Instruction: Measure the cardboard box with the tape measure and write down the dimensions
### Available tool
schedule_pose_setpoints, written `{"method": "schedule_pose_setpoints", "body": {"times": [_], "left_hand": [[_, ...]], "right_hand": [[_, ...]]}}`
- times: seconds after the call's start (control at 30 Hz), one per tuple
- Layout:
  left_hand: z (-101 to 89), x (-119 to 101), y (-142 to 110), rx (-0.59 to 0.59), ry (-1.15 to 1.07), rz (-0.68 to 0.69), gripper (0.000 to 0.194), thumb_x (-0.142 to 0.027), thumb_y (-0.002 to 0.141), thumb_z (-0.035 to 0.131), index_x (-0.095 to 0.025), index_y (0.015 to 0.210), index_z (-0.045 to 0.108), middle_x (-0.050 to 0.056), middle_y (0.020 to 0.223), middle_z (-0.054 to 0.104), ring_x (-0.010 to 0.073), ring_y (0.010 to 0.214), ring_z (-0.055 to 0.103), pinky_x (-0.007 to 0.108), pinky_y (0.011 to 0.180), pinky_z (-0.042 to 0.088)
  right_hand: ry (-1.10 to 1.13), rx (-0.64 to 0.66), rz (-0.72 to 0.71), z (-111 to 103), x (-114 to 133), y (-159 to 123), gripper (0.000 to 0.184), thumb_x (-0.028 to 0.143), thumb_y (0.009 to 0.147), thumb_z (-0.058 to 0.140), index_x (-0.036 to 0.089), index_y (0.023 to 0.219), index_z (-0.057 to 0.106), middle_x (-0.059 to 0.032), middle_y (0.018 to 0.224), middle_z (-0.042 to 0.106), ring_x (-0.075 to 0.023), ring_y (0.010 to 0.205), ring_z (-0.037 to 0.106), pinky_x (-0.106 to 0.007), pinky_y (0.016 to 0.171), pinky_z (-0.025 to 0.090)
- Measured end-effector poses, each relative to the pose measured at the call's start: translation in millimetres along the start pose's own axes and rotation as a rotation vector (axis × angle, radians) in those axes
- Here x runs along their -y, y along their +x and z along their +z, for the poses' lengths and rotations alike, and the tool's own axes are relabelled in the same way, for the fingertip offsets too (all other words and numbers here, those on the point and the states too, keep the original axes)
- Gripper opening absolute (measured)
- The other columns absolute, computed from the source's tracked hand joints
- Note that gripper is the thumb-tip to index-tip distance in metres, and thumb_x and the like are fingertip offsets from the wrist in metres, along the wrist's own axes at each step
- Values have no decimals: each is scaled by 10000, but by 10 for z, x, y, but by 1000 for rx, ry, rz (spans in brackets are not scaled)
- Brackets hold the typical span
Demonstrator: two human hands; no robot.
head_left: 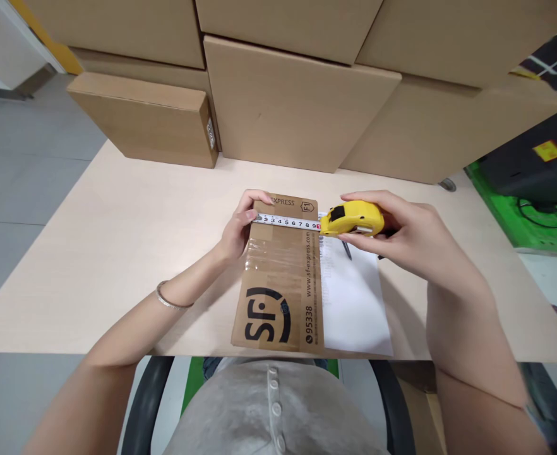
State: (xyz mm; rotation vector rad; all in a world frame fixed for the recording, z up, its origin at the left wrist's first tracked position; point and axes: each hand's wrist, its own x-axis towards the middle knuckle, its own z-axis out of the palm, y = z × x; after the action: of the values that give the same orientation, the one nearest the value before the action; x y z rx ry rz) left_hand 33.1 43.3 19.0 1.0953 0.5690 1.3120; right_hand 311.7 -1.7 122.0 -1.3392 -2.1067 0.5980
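Note:
A brown cardboard box [278, 272] with black print lies near the front edge of the table. Across its top, near the far end, runs the white blade [285, 221] of a tape measure. My right hand [401, 234] grips the yellow tape measure case [357, 218] just past the box's right edge. At the left edge, my left hand [240, 224] pinches the blade's end with its thumb, while its fingers rest against the box. White paper [354, 309] sticks out from the box's right side, and a dark pen [346, 249] lies on it, partly hidden by my right hand.
Large cardboard boxes [288, 107] stand stacked along the back of the table [117, 253]. A flatter box [141, 120] stands at the back left. On the right are a green surface [520, 215] and dark equipment [525, 164]. Chair armrests [148, 404] are below the front edge.

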Motion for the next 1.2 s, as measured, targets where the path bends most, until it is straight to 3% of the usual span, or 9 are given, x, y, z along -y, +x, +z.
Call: {"method": "schedule_pose_setpoints", "body": {"times": [0.17,0.33,0.43,0.53,0.63,0.73,0.87,1.07,1.2], "left_hand": [[-10,21,-18,14,-33,7,252,-460,806,663,-269,969,666,32,1036,664,265,993,635,413,843,528],[-21,85,5,-10,-51,41,351,-489,794,690,-271,1070,708,28,1065,709,266,1014,656,414,906,538],[-37,84,5,-63,-19,48,558,-557,807,690,-291,1298,667,36,1033,713,289,1031,668,448,975,531],[-84,-19,-133,-104,142,125,695,-666,832,667,-330,1435,586,65,1252,700,343,1294,599,508,1176,425],[-171,-188,-463,-151,435,369,800,-870,789,576,-359,1403,619,74,1436,624,390,1454,479,567,1288,297],[-273,-286,-822,91,700,631,940,-999,602,599,-414,1334,668,59,1365,632,400,1326,575,627,1255,355],[-351,-225,-1012,317,896,868,880,-779,495,877,-410,1272,695,55,1323,632,344,1172,646,555,1091,555],[-222,-263,-988,-212,557,654,596,-601,870,772,-567,1418,539,-27,1400,624,288,1212,678,548,1125,529],[-108,-369,-982,-482,553,300,302,-418,1024,642,-424,1320,700,-22,1376,715,281,1391,599,502,1263,402]], "right_hand": [[-70,22,-46,-80,199,164,445,528,846,837,299,1222,771,-51,1064,785,-235,760,660,-378,664,510],[-92,140,-196,293,443,495,305,463,888,800,244,1073,696,-39,949,755,-230,779,665,-339,684,467],[-147,151,-240,500,529,576,284,409,930,745,232,1127,645,-82,1107,759,-268,878,695,-363,741,483],[-61,70,-208,524,431,538,359,480,916,755,244,1147,616,-94,1172,739,-293,951,704,-390,767,516],[187,-150,-50,467,127,482,481,641,860,777,280,1117,588,-59,1045,733,-266,905,698,-365,699,530],[517,-229,139,491,-202,472,473,716,889,698,290,1062,587,-35,958,736,-181,703,644,-290,524,449],[794,-71,263,596,-384,477,501,731,842,727,251,946,630,-19,819,719,-96,491,446,-244,396,303],[721,-259,237,318,-160,174,418,646,856,776,259,968,665,0,816,665,-100,548,452,-231,420,350],[435,-320,388,131,35,-260,393,630,881,764,261,909,633,-1,781,646,-133,611,537,-254,486,417]]}}
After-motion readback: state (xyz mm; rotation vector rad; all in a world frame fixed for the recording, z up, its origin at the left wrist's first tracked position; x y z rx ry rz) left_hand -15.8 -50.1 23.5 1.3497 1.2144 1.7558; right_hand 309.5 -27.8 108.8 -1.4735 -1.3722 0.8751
